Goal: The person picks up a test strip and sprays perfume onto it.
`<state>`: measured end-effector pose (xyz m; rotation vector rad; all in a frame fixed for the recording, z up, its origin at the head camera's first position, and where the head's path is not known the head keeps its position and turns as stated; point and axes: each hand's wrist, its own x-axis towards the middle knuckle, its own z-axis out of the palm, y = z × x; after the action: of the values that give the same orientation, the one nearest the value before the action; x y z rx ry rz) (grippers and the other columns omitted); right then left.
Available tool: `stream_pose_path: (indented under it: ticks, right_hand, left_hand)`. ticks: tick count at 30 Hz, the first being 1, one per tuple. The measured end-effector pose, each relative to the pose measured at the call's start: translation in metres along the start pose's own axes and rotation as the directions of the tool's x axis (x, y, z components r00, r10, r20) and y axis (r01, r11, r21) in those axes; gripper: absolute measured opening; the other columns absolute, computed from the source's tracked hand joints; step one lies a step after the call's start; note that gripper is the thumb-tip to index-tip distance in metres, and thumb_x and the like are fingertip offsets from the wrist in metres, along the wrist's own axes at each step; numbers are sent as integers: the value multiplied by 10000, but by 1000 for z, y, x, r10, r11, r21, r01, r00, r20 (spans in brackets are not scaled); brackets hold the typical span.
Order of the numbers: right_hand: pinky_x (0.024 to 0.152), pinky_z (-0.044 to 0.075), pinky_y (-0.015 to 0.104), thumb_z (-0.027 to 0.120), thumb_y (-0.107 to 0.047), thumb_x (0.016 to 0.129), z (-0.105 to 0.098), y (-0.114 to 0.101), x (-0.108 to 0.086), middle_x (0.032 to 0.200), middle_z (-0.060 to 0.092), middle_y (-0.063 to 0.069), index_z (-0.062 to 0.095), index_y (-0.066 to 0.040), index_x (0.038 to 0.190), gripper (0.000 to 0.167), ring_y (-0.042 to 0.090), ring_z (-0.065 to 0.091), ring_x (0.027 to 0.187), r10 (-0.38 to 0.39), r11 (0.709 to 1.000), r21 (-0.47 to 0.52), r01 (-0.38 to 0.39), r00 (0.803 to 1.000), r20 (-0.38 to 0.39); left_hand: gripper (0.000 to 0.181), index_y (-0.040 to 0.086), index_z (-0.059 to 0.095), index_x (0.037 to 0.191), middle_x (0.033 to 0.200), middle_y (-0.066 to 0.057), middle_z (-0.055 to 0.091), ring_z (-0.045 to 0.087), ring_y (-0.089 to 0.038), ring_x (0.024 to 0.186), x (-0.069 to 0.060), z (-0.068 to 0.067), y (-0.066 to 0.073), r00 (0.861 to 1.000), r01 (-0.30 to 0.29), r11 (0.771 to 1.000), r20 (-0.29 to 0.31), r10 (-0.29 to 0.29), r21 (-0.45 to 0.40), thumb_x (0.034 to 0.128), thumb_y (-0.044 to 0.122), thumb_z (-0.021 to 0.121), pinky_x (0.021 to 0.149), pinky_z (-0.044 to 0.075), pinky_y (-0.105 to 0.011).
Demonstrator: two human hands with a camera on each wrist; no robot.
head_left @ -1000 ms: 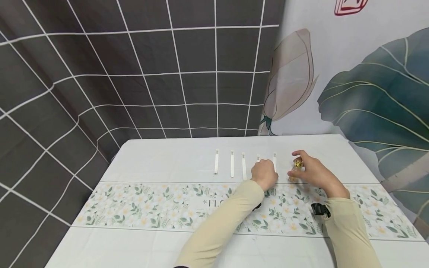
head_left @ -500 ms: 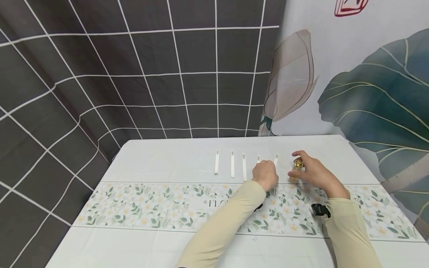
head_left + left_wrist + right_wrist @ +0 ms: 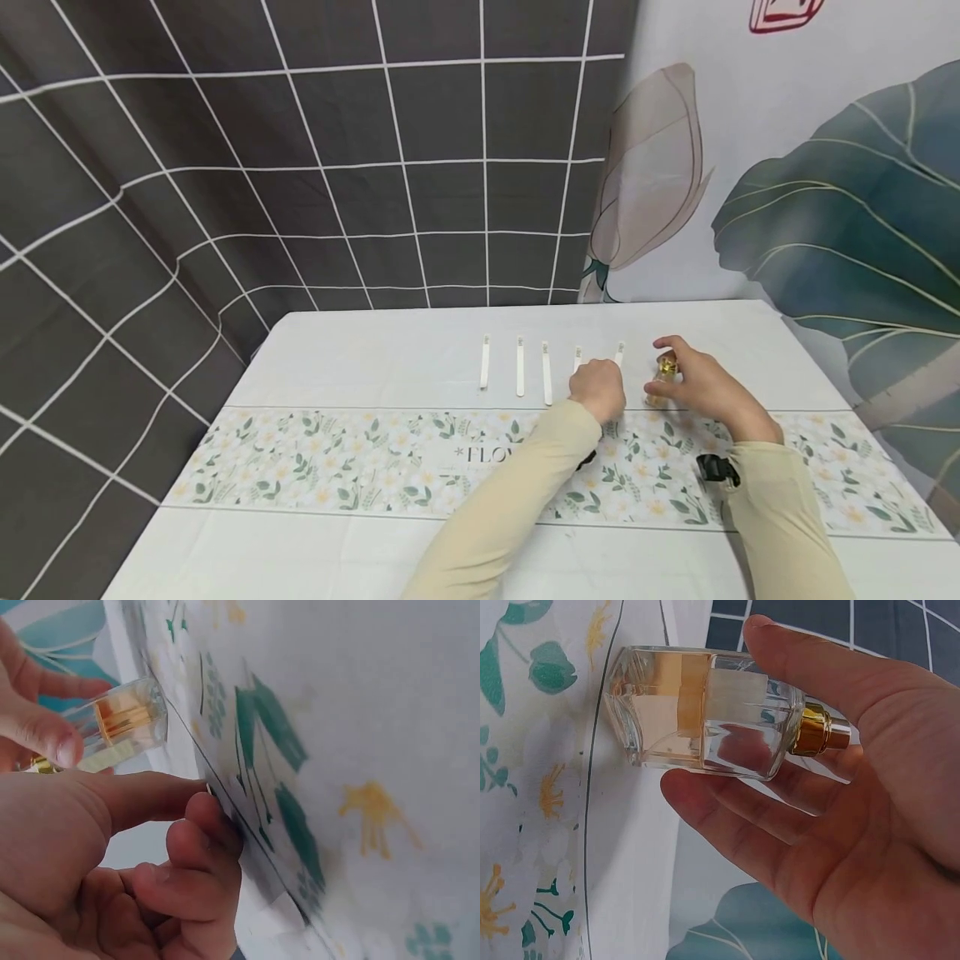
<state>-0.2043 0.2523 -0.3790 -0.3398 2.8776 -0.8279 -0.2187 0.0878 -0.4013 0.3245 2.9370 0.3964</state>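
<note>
In the head view my left hand (image 3: 597, 390) is low over the table, pinching the near end of a white paper strip (image 3: 619, 353) that slants out past the fingers. The left wrist view shows thumb and forefinger meeting, with only a sliver of the strip between them. My right hand (image 3: 703, 385) holds a clear glass perfume bottle (image 3: 682, 712) with pale amber liquid and a gold neck. Thumb and fingers curl along its opposite sides. The bottle stands upright on the table. Another strip (image 3: 577, 357) is partly hidden behind the left hand.
Further white strips lie left of my left hand, including one at the row's left end (image 3: 484, 363), a second strip (image 3: 520, 367) and a third strip (image 3: 546, 375). A floral band (image 3: 315, 462) crosses the white table (image 3: 375, 350). A dark grid curtain (image 3: 442, 200) hangs behind.
My left hand has shifted slightly right. The strip it pinches has turned from nearly straight to slanted, its far end moving right. The right hand and perfume bottle stay in place.
</note>
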Motion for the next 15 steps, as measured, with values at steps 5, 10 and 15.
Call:
stream_pose_path:
  ticks: [5,10,15]
  right_hand:
    - [922,478,646,768,-242,921,0,0,0,1333,546,374,332,65,1478,771,515,600,1129,7,1000,-2,-7,1000,0]
    - [922,474,645,765,-243,922,1,1,0,1335,547,372,335,64,1476,766,522,592,1141,7,1000,4,-7,1000,-1]
    - [933,470,653,761,-254,925,1,1,0,1355,535,373,331,61,1483,772,535,576,1166,18,1000,10,-18,1000,4]
  left_hand:
    - [111,111,754,832,755,-29,700,607,-131,587,1,-1,-3,1000,14,999,11,-13,-35,914,159,696,475,491,-273]
    - [114,94,746,803,714,-41,682,577,-131,543,-1,-2,-5,999,25,996,21,-24,-88,900,120,693,446,463,-257]
    - [73,67,735,793,663,-54,655,549,-126,509,-5,-4,-6,999,42,987,26,-38,-156,861,78,713,420,435,-232]
